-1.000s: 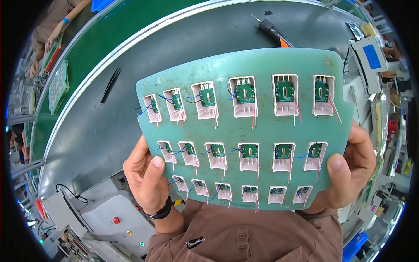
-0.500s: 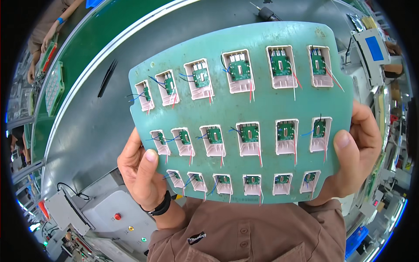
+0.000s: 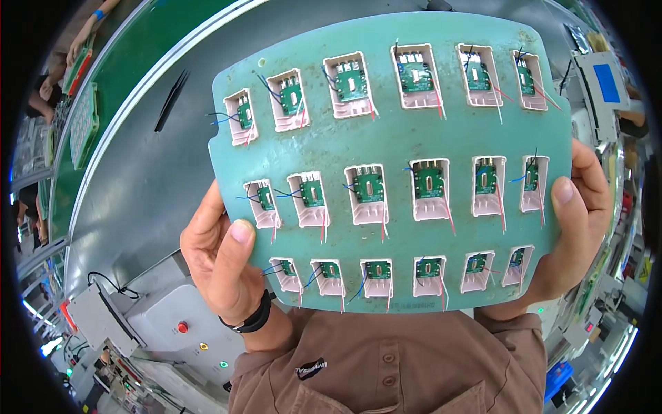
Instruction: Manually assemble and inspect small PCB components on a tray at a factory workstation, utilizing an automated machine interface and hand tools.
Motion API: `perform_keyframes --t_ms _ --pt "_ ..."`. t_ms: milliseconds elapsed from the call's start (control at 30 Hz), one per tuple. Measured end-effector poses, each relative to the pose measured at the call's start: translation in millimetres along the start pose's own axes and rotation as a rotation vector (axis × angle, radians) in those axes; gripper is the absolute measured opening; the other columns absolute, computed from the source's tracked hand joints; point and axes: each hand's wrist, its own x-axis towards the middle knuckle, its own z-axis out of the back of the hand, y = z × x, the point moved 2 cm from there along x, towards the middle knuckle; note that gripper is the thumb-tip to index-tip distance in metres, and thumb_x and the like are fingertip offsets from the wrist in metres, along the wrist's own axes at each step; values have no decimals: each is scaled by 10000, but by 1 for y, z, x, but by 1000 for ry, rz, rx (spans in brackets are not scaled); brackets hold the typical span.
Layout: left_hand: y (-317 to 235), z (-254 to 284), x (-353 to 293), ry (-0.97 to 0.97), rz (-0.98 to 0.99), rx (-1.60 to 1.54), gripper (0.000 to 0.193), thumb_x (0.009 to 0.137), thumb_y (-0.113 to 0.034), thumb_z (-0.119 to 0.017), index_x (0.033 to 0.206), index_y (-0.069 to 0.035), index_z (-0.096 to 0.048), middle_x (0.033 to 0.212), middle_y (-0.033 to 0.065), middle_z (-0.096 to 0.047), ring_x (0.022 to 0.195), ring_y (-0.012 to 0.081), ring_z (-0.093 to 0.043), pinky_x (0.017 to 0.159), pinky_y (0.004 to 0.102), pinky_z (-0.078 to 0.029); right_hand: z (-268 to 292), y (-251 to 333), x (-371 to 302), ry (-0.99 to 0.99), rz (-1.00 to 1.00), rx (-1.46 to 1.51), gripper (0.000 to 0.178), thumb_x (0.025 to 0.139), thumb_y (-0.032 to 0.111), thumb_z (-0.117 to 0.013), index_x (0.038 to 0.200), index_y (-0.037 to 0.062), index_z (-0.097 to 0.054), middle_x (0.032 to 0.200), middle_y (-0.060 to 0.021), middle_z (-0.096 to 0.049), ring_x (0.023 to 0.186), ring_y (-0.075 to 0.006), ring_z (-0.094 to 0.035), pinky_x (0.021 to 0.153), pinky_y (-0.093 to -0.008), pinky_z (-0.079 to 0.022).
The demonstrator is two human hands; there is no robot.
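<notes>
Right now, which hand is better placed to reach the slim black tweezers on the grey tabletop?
Probably the left hand: the tweezers lie on its side, while the right hand holds the opposite edge of the flat green board. Either must let go first.

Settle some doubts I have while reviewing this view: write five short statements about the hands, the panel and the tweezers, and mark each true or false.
1. The left grip and the right grip both hold the green panel. True.
2. The panel carries pale housings with green circuit boards inside. True.
3. The pale housings form two rows. False: they form three rows.
4. The black tweezers lie on the dark table. True.
5. The black tweezers lie to the right of the panel. False: they lie to its left.
</notes>
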Motion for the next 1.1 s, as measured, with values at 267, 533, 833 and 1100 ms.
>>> perform_keyframes --t_ms 267,533,833,1100 --pt "-5 -5 -1 14 -5 -3 541 833 -108 -585 1272 169 -436 1090 188 -623 973 179 -611 874 265 -450 3 1 -3 -82 -17 -79 362 802 87 -574 1079 -145 -548 923 -180 -655 801 -163 -644 745 -260 -521" --pt "-4 -4 -4 19 -32 -45 514 824 -118 -605 1231 170 -483 1089 166 -600 957 163 -586 839 248 -445 -3 -9 -6 -123 27 -195 423 849 218 -509 1121 -104 -486 955 -204 -639 806 -217 -677 716 -312 -577" --pt "-15 -6 -6 6 -53 -7 488 811 -91 -615 1205 175 -506 1027 140 -583 938 166 -562 851 254 -419 -16 -4 -7 -231 -49 -120 382 810 160 -568 1058 -128 -531 922 -205 -651 779 -207 -672 720 -312 -565" --pt "-18 0 -10 -10 -84 -55 459 810 -54 -618 1201 165 -519 1029 134 -577 933 159 -550 851 260 -413 -35 -8 -13 -291 -9 -179 389 840 185 -541 1081 -117 -499 943 -200 -644 796 -211 -671 727 -308 -564"
